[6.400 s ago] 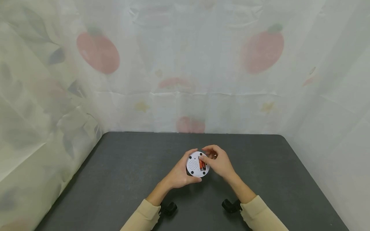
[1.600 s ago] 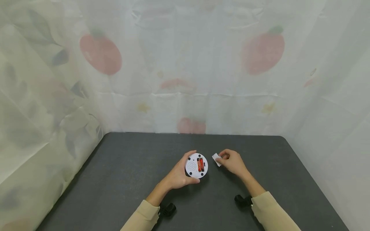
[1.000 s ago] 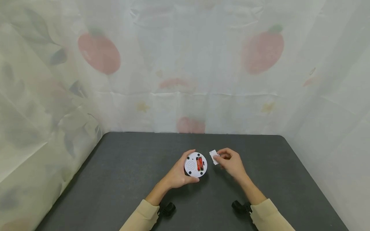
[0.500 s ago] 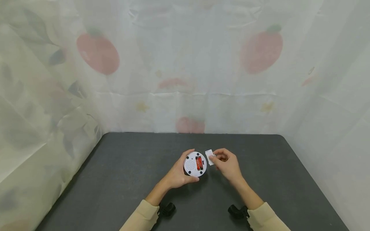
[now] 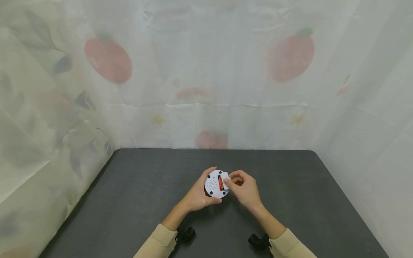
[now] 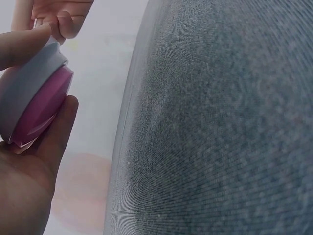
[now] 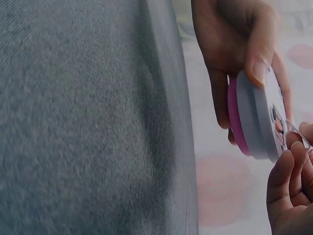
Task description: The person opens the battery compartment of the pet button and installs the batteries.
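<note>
My left hand [image 5: 198, 196] grips a round white battery-powered device [image 5: 211, 185] by its edge, above the table. Its back faces up, with speaker holes, several black feet and an uncovered battery slot. A red battery [image 5: 221, 183] shows in that slot. Between thumb and fingers, my right hand [image 5: 247, 190] pinches a small white battery cover [image 5: 226, 175], which overlaps the right part of the slot. In the left wrist view the device's other side is a pink dome [image 6: 46, 107]. The right wrist view shows the cover's thin edge [image 7: 298, 133] tilted close against the device's back.
A dark grey table [image 5: 145, 186] spreads beneath both hands. Behind it hangs a pale curtain [image 5: 206, 71] with fruit prints, and more fabric lines both sides. Black wrist-worn cameras [image 5: 188, 234] sit below each forearm.
My right hand has moved left with the white cover, from beside the device to over its battery slot, hiding part of the batteries. The left hand holds the device nearly still.
</note>
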Demonstrator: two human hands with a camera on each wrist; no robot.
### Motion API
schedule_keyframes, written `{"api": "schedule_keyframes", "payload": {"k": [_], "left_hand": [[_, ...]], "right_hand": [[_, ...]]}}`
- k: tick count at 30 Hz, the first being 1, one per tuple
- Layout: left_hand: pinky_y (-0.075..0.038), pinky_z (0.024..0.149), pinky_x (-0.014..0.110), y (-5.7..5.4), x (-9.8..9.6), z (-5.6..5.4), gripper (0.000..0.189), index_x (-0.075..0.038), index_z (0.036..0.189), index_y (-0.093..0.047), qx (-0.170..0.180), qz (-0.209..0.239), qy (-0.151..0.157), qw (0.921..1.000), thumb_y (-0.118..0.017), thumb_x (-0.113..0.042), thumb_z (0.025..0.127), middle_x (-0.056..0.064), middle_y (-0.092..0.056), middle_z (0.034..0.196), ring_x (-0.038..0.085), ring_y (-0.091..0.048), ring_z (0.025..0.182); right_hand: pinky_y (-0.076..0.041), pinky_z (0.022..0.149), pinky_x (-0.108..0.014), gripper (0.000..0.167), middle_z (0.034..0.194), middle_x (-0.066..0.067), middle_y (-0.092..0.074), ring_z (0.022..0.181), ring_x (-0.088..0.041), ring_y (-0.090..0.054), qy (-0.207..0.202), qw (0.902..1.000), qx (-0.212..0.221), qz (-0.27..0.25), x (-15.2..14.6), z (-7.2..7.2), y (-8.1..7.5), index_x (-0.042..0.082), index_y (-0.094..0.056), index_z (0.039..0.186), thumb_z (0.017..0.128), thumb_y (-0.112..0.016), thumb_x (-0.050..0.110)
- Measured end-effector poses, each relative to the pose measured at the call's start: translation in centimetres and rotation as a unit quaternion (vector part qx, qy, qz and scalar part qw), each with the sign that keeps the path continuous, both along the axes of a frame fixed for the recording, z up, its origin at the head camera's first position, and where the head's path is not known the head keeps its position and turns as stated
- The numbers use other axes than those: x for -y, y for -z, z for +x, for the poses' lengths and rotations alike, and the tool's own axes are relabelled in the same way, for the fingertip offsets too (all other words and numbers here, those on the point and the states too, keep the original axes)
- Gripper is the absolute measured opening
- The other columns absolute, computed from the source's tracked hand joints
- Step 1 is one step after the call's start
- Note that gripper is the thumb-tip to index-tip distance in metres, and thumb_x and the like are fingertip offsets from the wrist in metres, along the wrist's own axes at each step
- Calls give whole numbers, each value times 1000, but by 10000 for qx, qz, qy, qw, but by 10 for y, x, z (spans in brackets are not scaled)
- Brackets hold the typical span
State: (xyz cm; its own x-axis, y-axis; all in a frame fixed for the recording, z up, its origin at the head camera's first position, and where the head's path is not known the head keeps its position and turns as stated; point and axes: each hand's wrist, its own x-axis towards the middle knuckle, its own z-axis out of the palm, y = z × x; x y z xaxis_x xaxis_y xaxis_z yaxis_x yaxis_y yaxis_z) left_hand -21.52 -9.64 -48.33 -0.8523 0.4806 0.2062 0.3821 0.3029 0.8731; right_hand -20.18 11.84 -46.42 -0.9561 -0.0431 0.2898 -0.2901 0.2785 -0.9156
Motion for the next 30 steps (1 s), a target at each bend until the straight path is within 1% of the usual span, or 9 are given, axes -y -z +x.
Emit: {"api": "schedule_keyframes", "payload": {"k": [3, 7, 16, 19, 20, 23, 26, 27, 30], "left_hand": [[-51, 83, 34, 0, 0, 1, 105, -37, 159, -21, 11, 4, -11, 10000, -89, -21, 80, 5, -47, 139, 20, -57, 106], [-51, 83, 33, 0, -1, 1, 105, -39, 158, -22, 96, 36, -33, 9999, -89, -17, 80, 5, -46, 140, 20, -57, 106], [-51, 84, 35, 0, -3, 1, 104, -38, 157, -23, 137, 24, -89, 9999, -89, -15, 80, 7, -46, 140, 21, -57, 108], [-51, 83, 33, 0, -3, 1, 104, -38, 157, -23, 72, -19, -127, 9999, -89, -16, 80, 7, -47, 139, 19, -58, 106], [-51, 83, 33, -3, -4, 3, 104, -37, 158, -23, 101, -35, -147, 9998, -89, -15, 80, 7, -47, 139, 20, -58, 105], [-51, 82, 33, -21, -4, 12, 102, -27, 159, -24, 106, -36, -135, 9998, -87, -11, 80, 10, -48, 137, 19, -58, 103], [-50, 83, 34, -40, -5, 21, 99, -17, 159, -25, 152, -72, -105, 9998, -85, -6, 81, 12, -49, 136, 20, -58, 102], [-50, 83, 34, -43, -5, 22, 98, -16, 159, -26, 117, -81, -92, 9999, -85, -7, 81, 12, -50, 135, 18, -58, 101], [-50, 83, 34, -43, -5, 22, 99, -16, 159, -25, 111, -115, -84, 9998, -85, -6, 81, 12, -49, 136, 18, -59, 102]], "right_hand": [[-46, 57, -27, 17, 71, 4, -68, 62, -13, -57, -6, 9996, -222, 159, 4, 1, 1, 10, -71, 99, 89, -81, 20], [-48, 57, -27, 16, 70, 7, -67, 62, -13, -58, 14, 9989, -379, 277, 7, 3, 1, 11, -71, 98, 88, -82, 18], [-49, 58, -28, 17, 72, 6, -64, 64, -12, -58, 146, 9975, -302, 628, 14, 5, -1, 10, -70, 98, 88, -82, 19], [-46, 55, -27, 17, 70, 7, -59, 61, -9, -53, 212, 9932, -635, 956, 14, 4, 0, 8, -71, 97, 88, -82, 18], [-45, 54, -26, 17, 70, 8, -57, 60, -8, -51, 242, 9904, -816, 1088, 15, 4, 0, 8, -72, 97, 87, -82, 17], [-43, 53, -25, 18, 70, 9, -52, 58, -6, -46, 359, 9809, -1261, 1436, 16, 4, 2, 6, -73, 97, 86, -84, 15], [-43, 54, -25, 19, 71, 8, -52, 60, -6, -46, 476, 9769, -1363, 1573, 17, 5, 2, 5, -73, 97, 84, -85, 14], [-43, 55, -25, 20, 71, 8, -53, 60, -6, -47, 502, 9774, -1318, 1574, 18, 6, 1, 5, -73, 97, 84, -85, 14], [-44, 53, -25, 20, 69, 7, -55, 59, -7, -48, 531, 9806, -1158, 1487, 19, 6, -1, 4, -73, 98, 85, -84, 14]]}}
